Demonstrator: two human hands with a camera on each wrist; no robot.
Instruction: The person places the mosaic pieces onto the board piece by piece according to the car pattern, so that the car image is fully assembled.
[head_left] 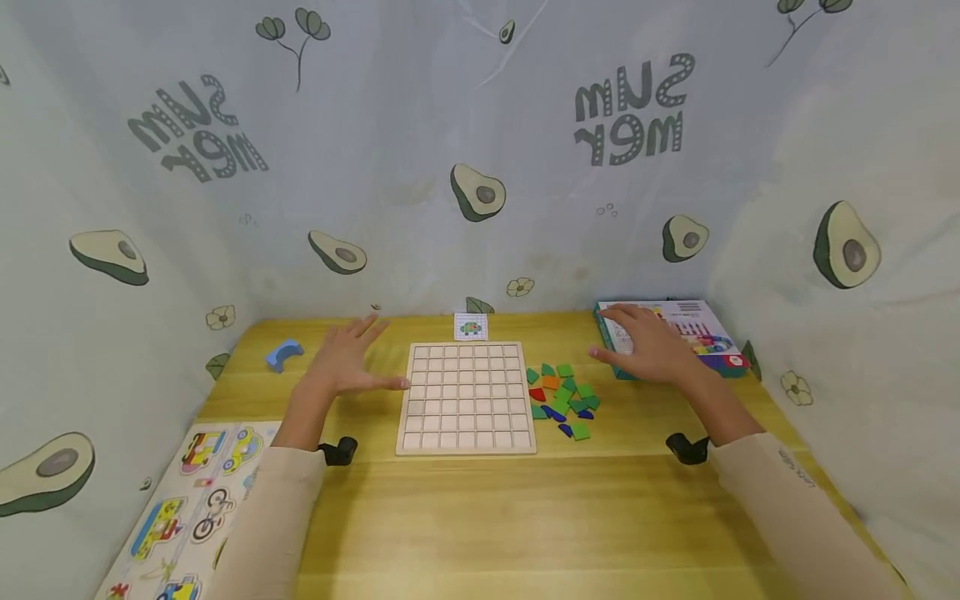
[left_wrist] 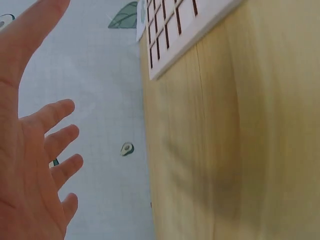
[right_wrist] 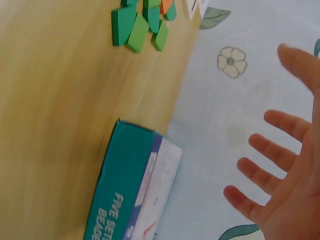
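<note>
Currently the wooden grid board (head_left: 466,397) lies flat at the middle of the table (head_left: 525,517), every cell I can see bare; I read no piece as placed yet. Just right of it, close to its edge, sits the loose pile of coloured tiles (head_left: 564,398), mostly green with some orange, red and blue, unsorted. A small pattern card (head_left: 471,327) stands at the board's far edge. My left hand (head_left: 347,360) hovers beside the board's left edge, fingers spread wide, holding nothing; the left wrist view confirms an empty open palm. My right hand (head_left: 651,343) is likewise splayed and empty, hovering over the teal box (head_left: 675,337) at the far right, and I cannot tell whether it touches the box. Further out: a blue block (head_left: 284,354) at far left, a vehicle puzzle board (head_left: 176,508) at the near left corner. Judgement: the filling has not started, all tiles left.
</note>
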